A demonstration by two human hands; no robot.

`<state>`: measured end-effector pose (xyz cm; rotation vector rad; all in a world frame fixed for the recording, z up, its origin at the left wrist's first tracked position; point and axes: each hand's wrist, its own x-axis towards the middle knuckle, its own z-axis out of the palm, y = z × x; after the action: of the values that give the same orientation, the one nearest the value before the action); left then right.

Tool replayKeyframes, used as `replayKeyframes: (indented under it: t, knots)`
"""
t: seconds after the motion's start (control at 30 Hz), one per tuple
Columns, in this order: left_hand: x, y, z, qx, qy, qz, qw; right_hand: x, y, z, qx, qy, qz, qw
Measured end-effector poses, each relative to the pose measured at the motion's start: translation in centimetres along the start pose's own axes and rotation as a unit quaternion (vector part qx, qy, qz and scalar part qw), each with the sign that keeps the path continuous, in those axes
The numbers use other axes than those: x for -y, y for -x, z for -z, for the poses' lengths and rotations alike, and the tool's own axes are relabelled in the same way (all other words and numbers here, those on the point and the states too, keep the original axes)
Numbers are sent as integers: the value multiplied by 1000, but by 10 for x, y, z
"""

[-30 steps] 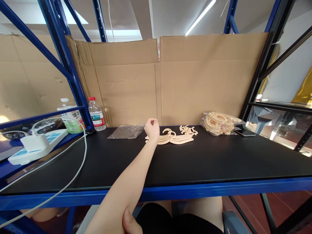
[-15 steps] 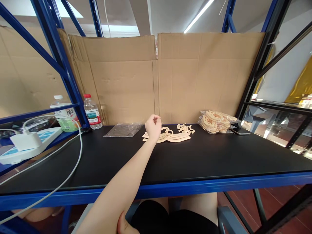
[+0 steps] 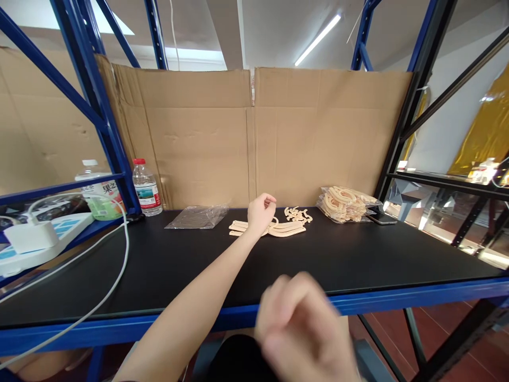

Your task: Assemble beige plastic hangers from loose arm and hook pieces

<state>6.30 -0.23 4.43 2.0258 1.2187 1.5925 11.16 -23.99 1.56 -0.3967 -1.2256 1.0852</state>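
My left hand [image 3: 261,213] is over the pale wooden pieces at the back of the table, its fingers curled together. Whatever they may hold is hidden. Beneath and beside it lie curved, flat wooden strips [image 3: 287,228], partly covered by the hand. Just right of them is a small heap of little wooden pieces [image 3: 298,214]. My right hand [image 3: 304,326] is close to the camera, above the table's front edge and my lap. Its fingers look bent, but motion smears them.
A clear plastic bag [image 3: 198,217] lies flat at the left. Bagged wooden pieces [image 3: 345,205] and a phone [image 3: 382,218] are at the back right. Two bottles, one red-capped [image 3: 147,188], stand left. A white cable [image 3: 124,260] crosses the table's left end. Cardboard [image 3: 199,143] walls the back.
My right hand has come up from my left forearm and moved right, into view above the front edge. My left hand has shifted slightly right over the wooden pieces. The view has tilted slightly.
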Motion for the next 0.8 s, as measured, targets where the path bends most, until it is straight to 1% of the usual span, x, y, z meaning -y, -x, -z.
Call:
replayKeyframes:
  t: [0.03,0.07,0.1,0.13,0.17,0.2,0.23,0.27,0.3,0.33,0.37,0.43,0.5,0.6,0.7,0.8]
  knots:
    - [-1,-1,3,39,0,-8,999,19,-22,16,-29,94,68,993]
    - [-2,-1,6,85,-4,-21,996,35,-46,33,-54,198,123,971]
    - [-3,0,12,132,-15,-36,990,46,-72,51,-78,288,169,939]
    - [-2,1,18,182,-37,-47,982,54,-98,71,-80,362,192,909]
    - [-1,4,26,215,-68,-54,973,57,-123,90,-77,426,182,883]
    - [1,8,34,233,-104,-59,965,57,-147,109,-68,483,147,860]
    - [4,12,42,248,-135,-65,957,53,-168,128,-39,547,83,832]
    - [7,17,50,265,-164,-86,946,48,-186,145,0,616,11,788]
    - [11,22,58,272,-196,-107,936,40,-199,161,27,685,-55,726]
    - [15,26,64,268,-225,-127,928,31,-209,175,39,736,-115,666]
    - [20,31,69,266,-251,-143,920,22,-216,188,37,750,-147,644]
    - [29,37,76,253,-281,-157,912,4,-221,209,33,758,-185,624]
    - [36,40,79,244,-284,-155,914,-13,-220,225,17,766,-209,608]
    - [42,42,78,246,-274,-160,916,-32,-216,240,3,766,-234,599]
    - [42,42,76,250,-278,-170,912,-41,-215,247,-14,757,-250,603]
    - [43,43,74,262,-296,-181,900,-41,-214,251,-40,735,-254,627]
